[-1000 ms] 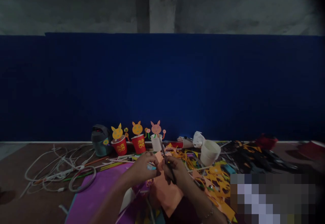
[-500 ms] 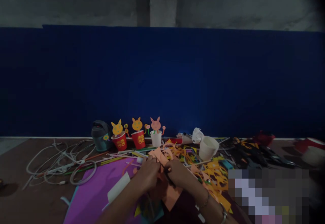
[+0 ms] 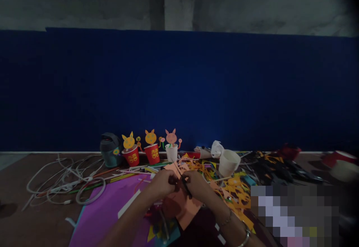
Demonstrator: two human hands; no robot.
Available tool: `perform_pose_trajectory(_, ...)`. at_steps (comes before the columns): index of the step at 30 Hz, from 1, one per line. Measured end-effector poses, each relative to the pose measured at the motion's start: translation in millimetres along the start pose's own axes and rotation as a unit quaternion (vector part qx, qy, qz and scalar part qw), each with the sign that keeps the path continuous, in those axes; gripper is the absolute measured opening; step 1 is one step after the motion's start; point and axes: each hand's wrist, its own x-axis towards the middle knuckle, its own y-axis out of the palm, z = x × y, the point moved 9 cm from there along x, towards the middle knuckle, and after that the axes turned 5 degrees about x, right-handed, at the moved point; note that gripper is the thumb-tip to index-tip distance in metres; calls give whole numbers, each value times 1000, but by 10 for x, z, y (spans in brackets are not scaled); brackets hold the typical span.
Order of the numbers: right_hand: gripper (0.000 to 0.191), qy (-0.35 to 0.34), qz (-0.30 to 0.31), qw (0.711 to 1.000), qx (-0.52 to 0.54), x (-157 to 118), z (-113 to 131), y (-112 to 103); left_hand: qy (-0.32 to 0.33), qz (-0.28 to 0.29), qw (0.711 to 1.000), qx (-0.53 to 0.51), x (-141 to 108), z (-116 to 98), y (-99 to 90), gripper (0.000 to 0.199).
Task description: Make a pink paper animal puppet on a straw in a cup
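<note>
My right hand (image 3: 195, 185) is closed on a pair of dark scissors (image 3: 186, 188), whose blades point up and away over an orange sheet of paper (image 3: 187, 209). My left hand (image 3: 163, 184) pinches the same sheet on its left side, close to the scissors. Part of the sheet lies hidden behind the fingers. Beneath my left forearm is a purple sheet (image 3: 103, 206) with a white piece of paper (image 3: 129, 203) on it. Orange paper offcuts (image 3: 237, 193) spread out right of my right hand.
Paper cat figures stand in two red cups (image 3: 152, 155) and a white cup (image 3: 171, 153) by the blue panel (image 3: 179, 90). A dark teal container (image 3: 111, 153), white cables (image 3: 61, 179), an off-white cup (image 3: 229, 163) and crumpled white paper (image 3: 217, 149) lie around.
My left hand has shifted slightly down and its fingers now bend toward the scissors. The scissors and right hand have moved little. The view has drifted slightly.
</note>
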Motion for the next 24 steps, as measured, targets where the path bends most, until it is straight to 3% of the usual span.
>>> perform_pose_trajectory(2, 21, -7, -4, 1000, -9, 4, 13, -68, -4, -26, 1000, -10, 1, -11, -82, 13)
perform_pose_trajectory(7, 30, -46, -149, 969, -192, -23, -35, -360, -8, -57, 998, -8, -10, -4, -367, 14)
perform_pose_trajectory(10, 27, -34, -130, 966, -222, 21, -154, -280, -8, -51, 999, 2, -18, 7, -455, 17)
perform_pose_trajectory(13, 24, -48, -104, 971, -209, 54, -130, -324, -7, -35, 999, 17, -99, 12, -404, 23)
perform_pose_trajectory(16, 29, -69, -107, 970, -207, 46, -17, -649, -6, -5, 999, 45, -272, 40, -273, 19)
perform_pose_trajectory(20, 26, -56, -165, 956, -237, 7, 31, -1204, -4, 22, 995, 95, -495, 103, -213, 19)
perform_pose_trajectory(22, 30, -35, -203, 944, -257, -23, 3, -1337, 4, 27, 993, 114, -540, 120, -247, 19)
perform_pose_trajectory(24, 35, -21, -244, 929, -277, -78, -5, -1317, 16, 31, 990, 136, -543, 123, -286, 17)
